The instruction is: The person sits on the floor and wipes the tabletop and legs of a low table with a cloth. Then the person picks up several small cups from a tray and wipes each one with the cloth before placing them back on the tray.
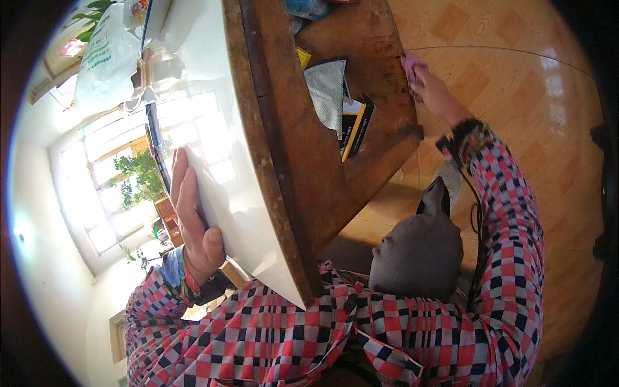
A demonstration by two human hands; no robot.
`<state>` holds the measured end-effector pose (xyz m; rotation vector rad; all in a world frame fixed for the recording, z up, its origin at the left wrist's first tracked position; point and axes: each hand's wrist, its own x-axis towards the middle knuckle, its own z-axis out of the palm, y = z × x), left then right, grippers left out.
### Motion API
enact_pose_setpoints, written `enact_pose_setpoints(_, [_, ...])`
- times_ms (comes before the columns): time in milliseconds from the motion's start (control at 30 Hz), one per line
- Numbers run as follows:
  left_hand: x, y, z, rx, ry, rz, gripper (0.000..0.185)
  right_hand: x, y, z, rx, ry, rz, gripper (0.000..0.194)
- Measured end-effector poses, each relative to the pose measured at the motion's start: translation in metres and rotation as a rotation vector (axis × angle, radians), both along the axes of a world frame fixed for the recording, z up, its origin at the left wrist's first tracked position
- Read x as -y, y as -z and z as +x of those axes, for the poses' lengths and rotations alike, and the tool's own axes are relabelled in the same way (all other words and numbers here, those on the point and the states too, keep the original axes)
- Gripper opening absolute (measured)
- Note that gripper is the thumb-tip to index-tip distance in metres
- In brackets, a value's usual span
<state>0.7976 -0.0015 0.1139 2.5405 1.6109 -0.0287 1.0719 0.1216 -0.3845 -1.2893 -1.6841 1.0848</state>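
My left hand (pixel 196 222) rests on the far-left part of the glossy white tabletop (pixel 213 121), fingers extended and thumb apart, holding nothing. My right hand (pixel 433 89) is closed on a crumpled pink cloth (pixel 414 67), pressed to the outer edge of the brown wooden compartment (pixel 382 63) beside the tabletop. Whether that compartment is a drawer or a shelf, I cannot tell. In it lie a grey-white dotted fabric piece (pixel 329 92), a black, yellow and white box (pixel 357 128) with writing, and a small yellow item (pixel 303 57).
A blue item (pixel 309 7) lies at the compartment's top end. A clear plastic bag (pixel 104 63) is at the upper left. Below the compartment is my grey-clad knee (pixel 420 251), above a tiled floor (pixel 522 145). A dark cable (pixel 476 208) runs beside my right sleeve.
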Motion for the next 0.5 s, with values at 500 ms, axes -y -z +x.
enact_pose_setpoints(500, [-0.001, 0.008, -0.005, 0.069, 0.015, 0.002, 0.075, 0.002, -0.009, -0.007, -0.218, 0.099, -0.225, 0.05])
